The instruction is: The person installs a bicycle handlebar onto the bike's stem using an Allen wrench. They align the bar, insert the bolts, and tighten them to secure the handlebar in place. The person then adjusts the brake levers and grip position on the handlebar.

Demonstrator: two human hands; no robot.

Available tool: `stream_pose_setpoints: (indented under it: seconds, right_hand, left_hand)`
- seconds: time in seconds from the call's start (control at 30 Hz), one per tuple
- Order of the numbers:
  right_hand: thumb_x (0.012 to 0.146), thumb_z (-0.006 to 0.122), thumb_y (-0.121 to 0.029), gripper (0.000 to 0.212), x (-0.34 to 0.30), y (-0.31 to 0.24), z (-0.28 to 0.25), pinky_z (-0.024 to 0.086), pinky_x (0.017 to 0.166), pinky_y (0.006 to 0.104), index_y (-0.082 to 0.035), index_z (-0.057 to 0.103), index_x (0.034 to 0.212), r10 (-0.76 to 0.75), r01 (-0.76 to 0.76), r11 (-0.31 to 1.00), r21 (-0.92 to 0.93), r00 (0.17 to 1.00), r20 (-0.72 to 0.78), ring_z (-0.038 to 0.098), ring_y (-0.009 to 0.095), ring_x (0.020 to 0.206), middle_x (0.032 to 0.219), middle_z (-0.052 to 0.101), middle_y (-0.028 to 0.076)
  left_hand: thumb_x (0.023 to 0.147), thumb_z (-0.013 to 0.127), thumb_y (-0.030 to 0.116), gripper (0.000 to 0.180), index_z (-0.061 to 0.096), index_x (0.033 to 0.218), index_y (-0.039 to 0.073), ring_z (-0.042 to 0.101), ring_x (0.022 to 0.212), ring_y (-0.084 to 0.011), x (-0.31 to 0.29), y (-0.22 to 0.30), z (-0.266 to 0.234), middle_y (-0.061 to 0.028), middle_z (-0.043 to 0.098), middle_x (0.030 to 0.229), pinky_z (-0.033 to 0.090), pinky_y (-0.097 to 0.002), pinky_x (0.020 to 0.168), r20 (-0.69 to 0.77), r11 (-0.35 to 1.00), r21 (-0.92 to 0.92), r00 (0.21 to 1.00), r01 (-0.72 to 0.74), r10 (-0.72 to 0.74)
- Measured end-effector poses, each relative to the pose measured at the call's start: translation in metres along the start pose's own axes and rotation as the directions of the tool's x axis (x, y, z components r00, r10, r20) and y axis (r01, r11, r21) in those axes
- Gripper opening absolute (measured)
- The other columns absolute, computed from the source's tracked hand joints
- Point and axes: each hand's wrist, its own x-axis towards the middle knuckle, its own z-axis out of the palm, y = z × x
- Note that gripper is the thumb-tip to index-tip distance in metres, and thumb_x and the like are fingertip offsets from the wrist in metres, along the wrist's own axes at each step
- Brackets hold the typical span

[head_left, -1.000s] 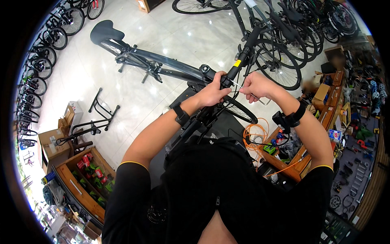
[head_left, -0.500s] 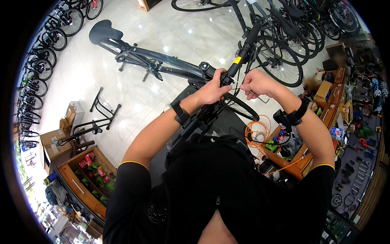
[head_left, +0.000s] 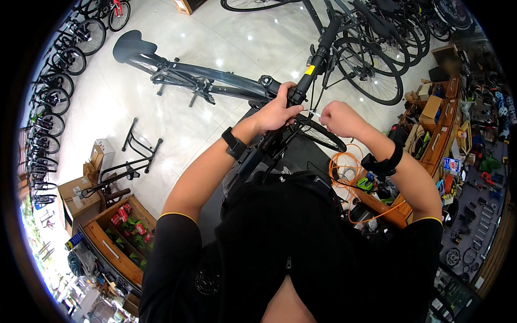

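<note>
A dark grey bicycle (head_left: 231, 81) stands in front of me, its saddle (head_left: 133, 49) at the far left. Its black handlebar (head_left: 322, 54) carries a yellow label. My left hand (head_left: 276, 114) is wrapped round the middle of the bar at the stem, thumb on the near side. Just right of it, my right hand (head_left: 343, 120) pinches a thin silver hex key (head_left: 313, 113). The key points left toward the stem clamp; its tip is close to my left fingers, and whether it sits in a bolt I cannot tell. The front wheel (head_left: 323, 137) shows below.
Bicycles (head_left: 371, 75) crowd the far right, and others line the left wall. A black stand (head_left: 129, 167) lies left, by cardboard boxes (head_left: 81, 194) and an open wooden drawer (head_left: 110, 242). An orange hose (head_left: 344, 161) coils at right, near a tool-covered bench (head_left: 474, 215).
My right hand has turned, so the key's bent far end no longer shows. The bar and my left hand sit slightly further left in view as the view shifts.
</note>
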Motion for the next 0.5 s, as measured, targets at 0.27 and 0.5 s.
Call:
stream_pose_setpoints:
  seconds: [0.27,0.5]
  right_hand:
    - [0.08,0.065,-0.014,0.016,0.005,-0.003,0.013,0.051,0.072,0.0415,0.001,0.069,0.081,-0.006,0.008,1.0,0.02,0.998,-0.067,0.065,0.036,0.078,0.078,0.066,0.022]
    - [0.084,0.065,-0.015,0.018,0.01,0.004,0.018,0.048,0.061,0.0341,0.003,0.067,0.081,0.077,-0.079,0.952,0.297,0.997,0.017,0.063,0.023,0.065,0.069,0.064,0.012]
  left_hand:
    - [0.093,0.057,0.013,0.059,0.017,0.137,0.009,0.052,0.064,-0.0112,-0.001,-0.001,-0.002,-0.005,0.05,0.08,0.046,-0.0264,0.057,0.01,1.0,0.018,1.0,-0.019,0.019]
    - [0.091,0.058,0.009,0.061,0.018,0.137,0.009,0.052,0.064,-0.0112,-0.001,0.001,-0.001,-0.0055,0.051,0.082,0.046,-0.0265,0.058,0.031,0.999,-0.032,0.999,-0.031,0.032]
